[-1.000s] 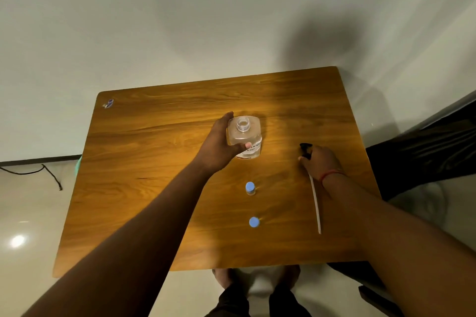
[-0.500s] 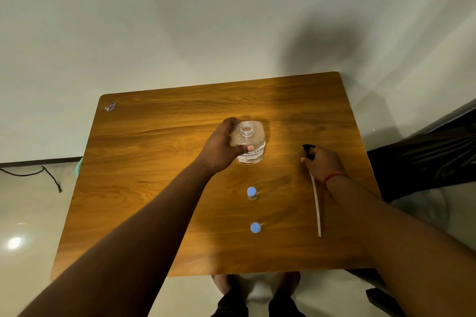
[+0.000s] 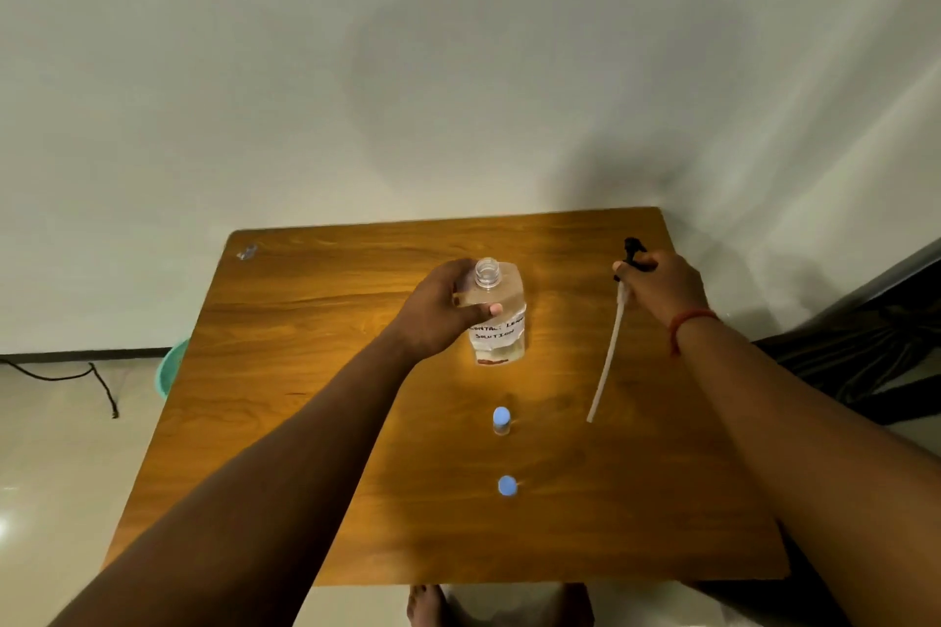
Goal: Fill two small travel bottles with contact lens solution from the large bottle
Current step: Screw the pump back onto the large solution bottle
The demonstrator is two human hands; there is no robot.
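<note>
The large clear bottle (image 3: 501,321) stands on the wooden table (image 3: 305,423), uncapped, with a hand-written label and a little liquid at its bottom. My left hand (image 3: 443,308) grips its upper part from the left. My right hand (image 3: 657,285) holds the black pump head (image 3: 631,252) with its long white tube (image 3: 606,362) slanting down toward the table. Two small travel bottles with blue caps stand nearer to me: one (image 3: 501,420) just below the large bottle, the other (image 3: 507,486) closer to the front edge. Both are capped.
A small clear scrap (image 3: 247,252) lies at the table's far left corner. A green tub (image 3: 170,369) shows under the left edge, and a black cable (image 3: 76,377) runs on the floor. Dark fabric (image 3: 865,356) lies to the right. Bare feet (image 3: 433,606) show below the front edge.
My right hand has lifted the pump head and tube off the table and moved it farther back. My left hand keeps its grip on the large bottle. The camera has tilted.
</note>
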